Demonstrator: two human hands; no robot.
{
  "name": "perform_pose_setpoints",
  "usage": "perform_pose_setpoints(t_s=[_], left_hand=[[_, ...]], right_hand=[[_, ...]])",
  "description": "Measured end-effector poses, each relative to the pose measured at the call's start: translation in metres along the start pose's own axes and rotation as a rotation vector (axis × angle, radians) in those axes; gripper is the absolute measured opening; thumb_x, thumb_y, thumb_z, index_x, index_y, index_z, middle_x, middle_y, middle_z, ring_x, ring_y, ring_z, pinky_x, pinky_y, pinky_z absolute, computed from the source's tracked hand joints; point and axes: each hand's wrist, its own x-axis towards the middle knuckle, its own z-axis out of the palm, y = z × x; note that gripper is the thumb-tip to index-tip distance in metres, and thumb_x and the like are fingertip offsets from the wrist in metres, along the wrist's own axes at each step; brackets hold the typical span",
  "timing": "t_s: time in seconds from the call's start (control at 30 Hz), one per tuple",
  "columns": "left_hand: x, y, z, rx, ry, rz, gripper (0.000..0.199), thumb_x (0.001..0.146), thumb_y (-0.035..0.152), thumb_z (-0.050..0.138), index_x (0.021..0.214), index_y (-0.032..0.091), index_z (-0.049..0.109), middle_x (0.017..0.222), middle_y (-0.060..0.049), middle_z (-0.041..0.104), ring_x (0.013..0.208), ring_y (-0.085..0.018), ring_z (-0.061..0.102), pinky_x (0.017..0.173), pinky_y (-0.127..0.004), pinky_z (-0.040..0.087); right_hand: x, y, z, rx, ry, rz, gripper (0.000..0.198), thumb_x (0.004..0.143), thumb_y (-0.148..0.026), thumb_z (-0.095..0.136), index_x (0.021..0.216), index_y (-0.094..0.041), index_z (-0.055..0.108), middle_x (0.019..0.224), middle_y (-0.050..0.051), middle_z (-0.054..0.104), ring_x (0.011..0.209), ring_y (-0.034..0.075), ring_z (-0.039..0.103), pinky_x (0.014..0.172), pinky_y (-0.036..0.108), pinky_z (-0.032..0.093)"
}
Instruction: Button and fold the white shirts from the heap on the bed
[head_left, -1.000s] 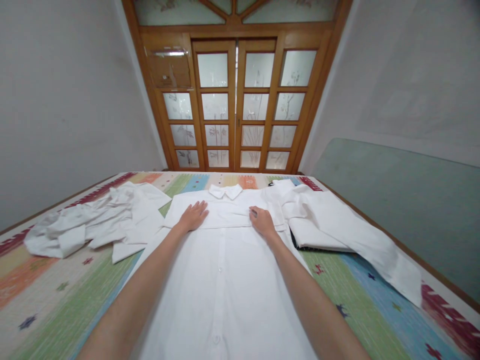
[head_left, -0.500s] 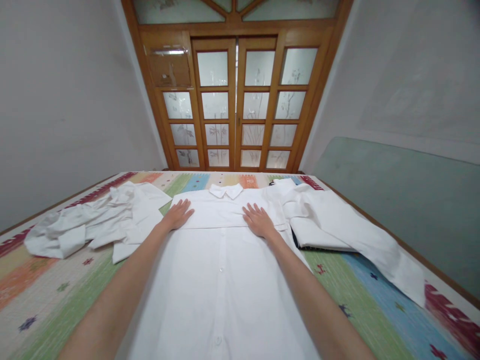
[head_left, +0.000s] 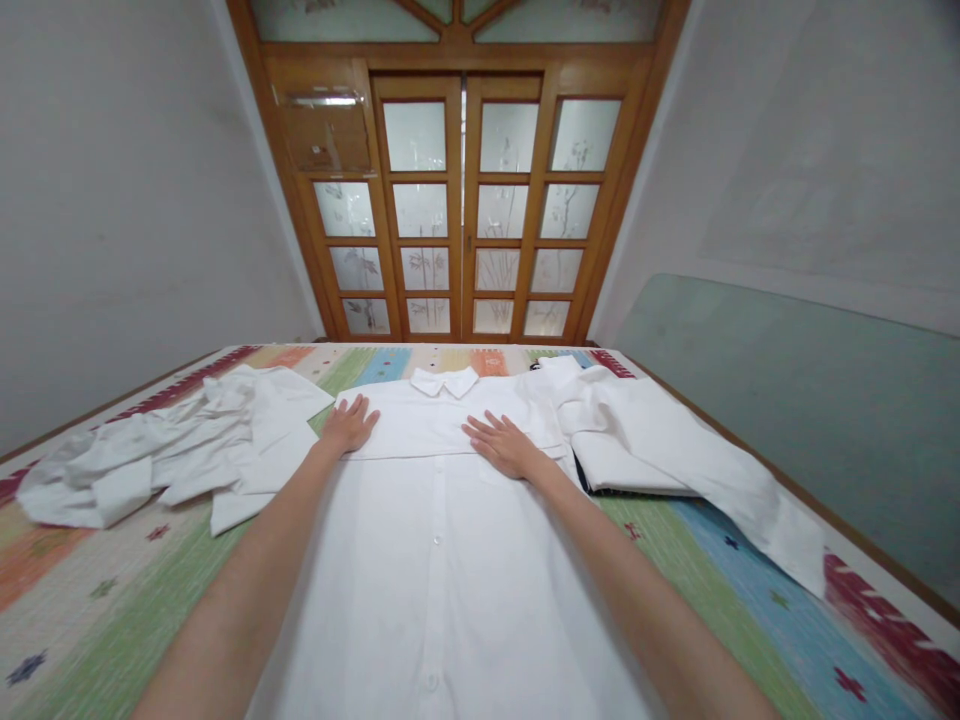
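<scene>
A white button-up shirt (head_left: 397, 560) lies flat in front of me, its collar (head_left: 444, 382) at the far end and its button front facing up. My left hand (head_left: 349, 424) rests with fingers spread on the shirt's upper left, near the shoulder edge. On the upper right of the chest lies my right hand (head_left: 502, 446), flat, its fingers pointing toward the middle. Neither hand grips the fabric. To the right, a white sleeve (head_left: 750, 500) stretches over a folded white garment (head_left: 630, 468) with a dark edge.
Crumpled white clothing (head_left: 187, 440) lies on the left. Everything sits on a colourful striped cloth (head_left: 697, 590) covering the surface. A pale green panel (head_left: 787, 400) runs along the right side. Wooden doors with glass panes (head_left: 465, 200) stand at the back, between pale walls.
My right hand has slid slightly inward and down on the chest, and its fingers now point more to the left. The left hand stays nearly in place. The view has shifted a little.
</scene>
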Motion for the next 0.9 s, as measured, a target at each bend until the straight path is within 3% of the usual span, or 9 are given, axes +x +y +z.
perform_pose_setpoints(t_s=[0.2, 0.37, 0.47, 0.63, 0.77, 0.9], left_hand=[[0.004, 0.005, 0.003, -0.012, 0.011, -0.037, 0.067, 0.097, 0.053, 0.019, 0.154, 0.018, 0.029, 0.162, -0.011, 0.019, 0.147, -0.037, 0.019, 0.117, -0.056, 0.02], [0.003, 0.013, 0.008, -0.02, 0.074, -0.111, 0.063, 0.098, 0.047, 0.018, 0.152, 0.019, 0.034, 0.161, -0.012, 0.023, 0.146, -0.042, 0.018, 0.112, -0.066, 0.02], [-0.001, 0.015, 0.01, -0.012, 0.113, -0.094, 0.067, 0.097, 0.051, 0.014, 0.151, 0.016, 0.035, 0.161, -0.012, 0.025, 0.148, -0.041, 0.013, 0.115, -0.064, 0.016], [-0.006, 0.019, 0.005, 0.011, 0.128, 0.015, 0.07, 0.097, 0.053, 0.017, 0.146, 0.008, 0.041, 0.158, -0.016, 0.031, 0.148, -0.038, 0.014, 0.119, -0.058, 0.014], [-0.004, 0.025, 0.004, -0.006, 0.101, 0.189, 0.058, 0.099, 0.036, 0.016, 0.145, 0.011, 0.042, 0.156, -0.013, 0.036, 0.148, -0.029, 0.024, 0.12, -0.048, 0.019], [-0.004, 0.025, 0.005, -0.038, 0.064, 0.194, 0.057, 0.099, 0.034, 0.018, 0.147, 0.01, 0.037, 0.157, -0.014, 0.032, 0.147, -0.029, 0.026, 0.118, -0.048, 0.024]], right_hand=[[0.002, -0.009, -0.003, -0.003, -0.05, 0.042, 0.05, 0.103, -0.037, 0.027, 0.152, -0.028, 0.035, 0.159, 0.003, 0.029, 0.148, 0.028, 0.019, 0.118, 0.054, 0.016], [0.023, -0.034, 0.001, 0.074, -0.1, 0.244, 0.058, 0.103, -0.043, 0.018, 0.153, -0.019, 0.031, 0.161, 0.007, 0.022, 0.15, 0.03, 0.012, 0.119, 0.055, 0.01], [0.041, -0.057, 0.008, 0.109, -0.067, 0.328, 0.066, 0.102, -0.049, 0.012, 0.154, -0.011, 0.029, 0.161, 0.012, 0.019, 0.15, 0.03, 0.01, 0.119, 0.052, 0.008], [0.061, -0.081, 0.019, 0.126, -0.029, 0.264, 0.076, 0.1, -0.056, 0.02, 0.153, -0.002, 0.025, 0.161, 0.019, 0.016, 0.15, 0.029, 0.011, 0.121, 0.046, 0.008], [0.066, -0.083, 0.022, 0.116, -0.047, 0.186, 0.072, 0.1, -0.052, 0.025, 0.152, -0.003, 0.028, 0.161, 0.016, 0.016, 0.15, 0.029, 0.009, 0.121, 0.043, 0.008], [0.068, -0.085, 0.018, 0.138, -0.06, 0.196, 0.068, 0.1, -0.051, 0.021, 0.153, -0.008, 0.03, 0.162, 0.012, 0.018, 0.15, 0.027, 0.01, 0.121, 0.044, 0.009]])
